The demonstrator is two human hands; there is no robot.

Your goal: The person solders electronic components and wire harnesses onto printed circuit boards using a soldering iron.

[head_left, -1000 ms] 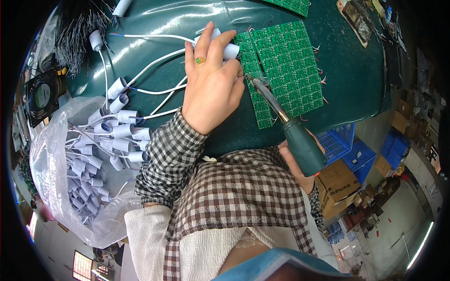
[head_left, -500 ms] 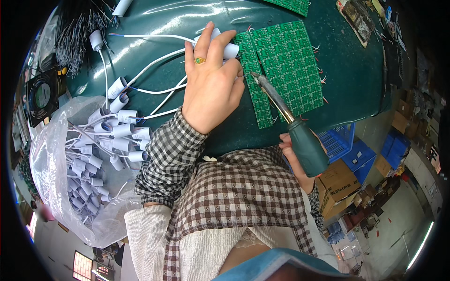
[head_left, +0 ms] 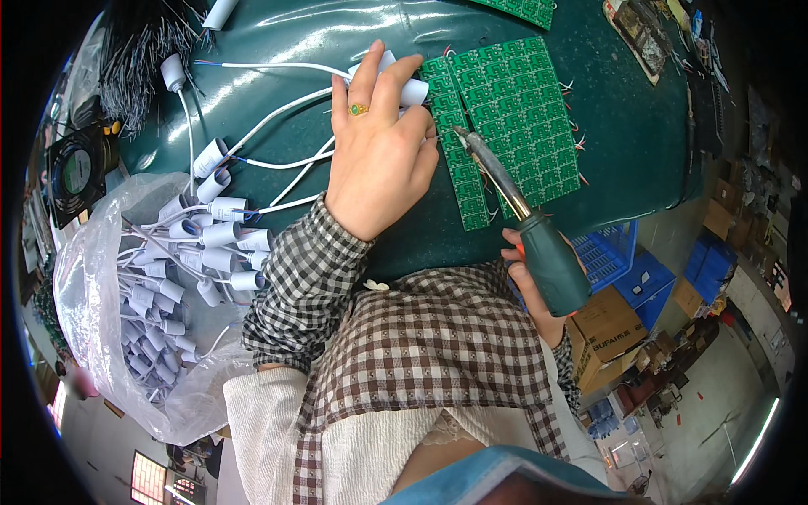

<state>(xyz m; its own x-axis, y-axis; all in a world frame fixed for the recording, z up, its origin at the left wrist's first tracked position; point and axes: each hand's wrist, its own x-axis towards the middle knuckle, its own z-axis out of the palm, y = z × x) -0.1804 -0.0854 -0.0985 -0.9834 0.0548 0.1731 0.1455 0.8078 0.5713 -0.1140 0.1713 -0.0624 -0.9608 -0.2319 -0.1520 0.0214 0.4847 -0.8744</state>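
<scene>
My left hand [head_left: 383, 139], with a ring on one finger, bends over a white lamp socket [head_left: 413, 93] at the left edge of a narrow green circuit board strip [head_left: 470, 198]. Its fingers are closed on the socket; what the thumb side pinches is hidden. My right hand [head_left: 530, 282] grips a soldering iron [head_left: 551, 265] by its dark green handle, partly hidden behind it. The iron's metal tip points at the strip, close to my left fingertips. A wider green circuit board panel [head_left: 526, 122] lies right beside the strip.
More white sockets with cables [head_left: 210, 158] lie to the left, many in a clear plastic bag [head_left: 93, 337]. A bundle of thin dark wires [head_left: 151, 59] and a black fan [head_left: 74, 172] stand far left. Blue crates [head_left: 619, 252] and a cardboard box [head_left: 610, 324] are at right, below the table.
The soldering iron's tip has shifted slightly to the right over the strip, and the fingers of my right hand have moved a little around the handle. My left hand stays nearly still.
</scene>
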